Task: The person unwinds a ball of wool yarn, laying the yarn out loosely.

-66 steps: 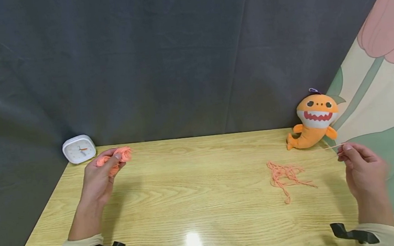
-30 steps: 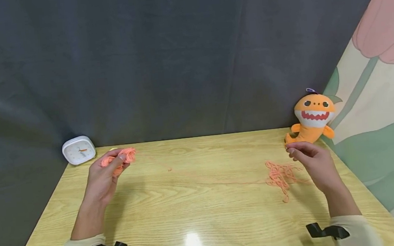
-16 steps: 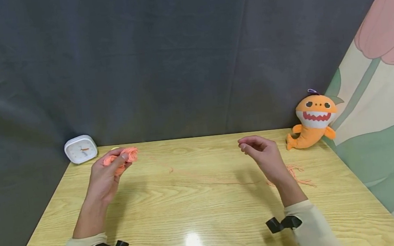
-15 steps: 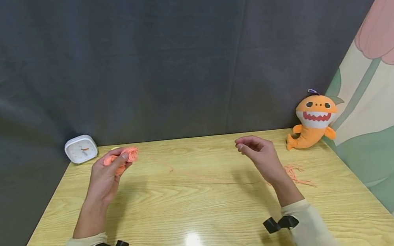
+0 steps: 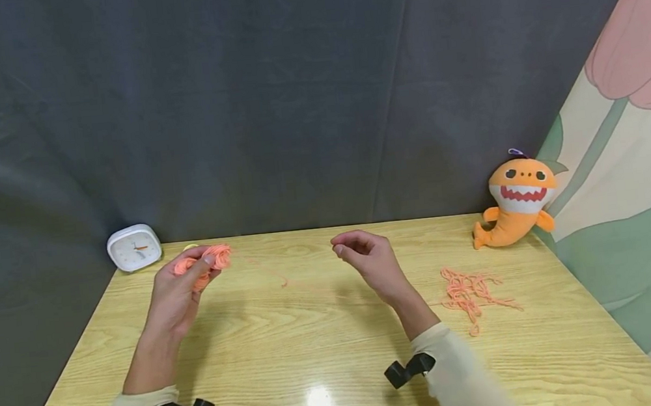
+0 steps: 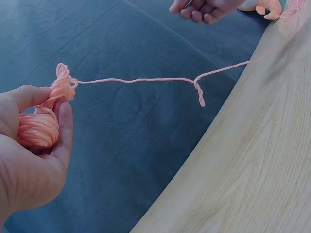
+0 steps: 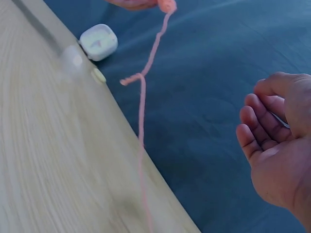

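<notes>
My left hand grips a small wound bundle of coral yarn between thumb and fingers at the table's left. From the bundle a strand runs through the air, with a short twisted kink hanging midway, and on towards a loose yarn tangle on the right of the table. My right hand hovers above the middle of the table. Its fingers are loosely curled, the thumb near the index fingertip. No yarn shows in them, and the strand passes apart from this hand in the right wrist view.
A white clock stands at the back left corner. Behind my left hand lies a small pale yellow object, mostly hidden in the head view. An orange shark plush sits at the back right. A dark curtain hangs behind the wooden table.
My right hand let go of a yarn strand it had drawn out to the far right, then moved left to mid-table. The left hand shifted slightly right, still holding the yarn bundle.
</notes>
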The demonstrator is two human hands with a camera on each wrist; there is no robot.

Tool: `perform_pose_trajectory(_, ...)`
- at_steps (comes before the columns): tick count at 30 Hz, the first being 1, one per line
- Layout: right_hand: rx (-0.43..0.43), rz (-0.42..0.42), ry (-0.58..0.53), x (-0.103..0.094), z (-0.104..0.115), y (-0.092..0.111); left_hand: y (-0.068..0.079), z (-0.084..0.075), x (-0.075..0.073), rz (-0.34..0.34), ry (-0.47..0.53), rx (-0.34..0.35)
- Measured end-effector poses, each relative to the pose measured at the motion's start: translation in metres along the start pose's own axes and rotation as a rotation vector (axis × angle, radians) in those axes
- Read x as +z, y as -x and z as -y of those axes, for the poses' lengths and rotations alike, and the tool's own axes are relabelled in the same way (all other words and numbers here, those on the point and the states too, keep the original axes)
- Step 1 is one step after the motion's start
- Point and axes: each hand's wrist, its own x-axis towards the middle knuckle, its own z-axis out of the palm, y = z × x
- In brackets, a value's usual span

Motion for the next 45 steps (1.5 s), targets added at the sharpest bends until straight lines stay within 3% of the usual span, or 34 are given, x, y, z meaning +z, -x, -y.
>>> perform_pose_trajectory(19, -0.002, 0.140, -0.019, 0.086, -0.015, -0.018, 0.002, -0.002, 0.003, -0.014, -0.032, -0.037)
perform_pose_trajectory(26, -0.066, 0.178, 0.078, 0.107, -0.020, -0.021, 0.002, -0.002, 0.004, -0.008, -0.040, -0.037)
perform_pose_trajectory(31, -0.088, 0.159, 0.116, 0.111, -0.022, -0.019, 0.003, -0.001, 0.005, -0.004, -0.036, -0.031)
perform_pose_trajectory(39, -0.092, 0.069, -0.036, 0.096, -0.017, -0.016, 0.001, 0.000, 0.005, -0.018, -0.038, -0.018)
perform_pose_trajectory(45, -0.100, 0.034, -0.066, 0.084, -0.008, -0.012, 0.001, 0.001, 0.004, -0.029, -0.012, -0.013)
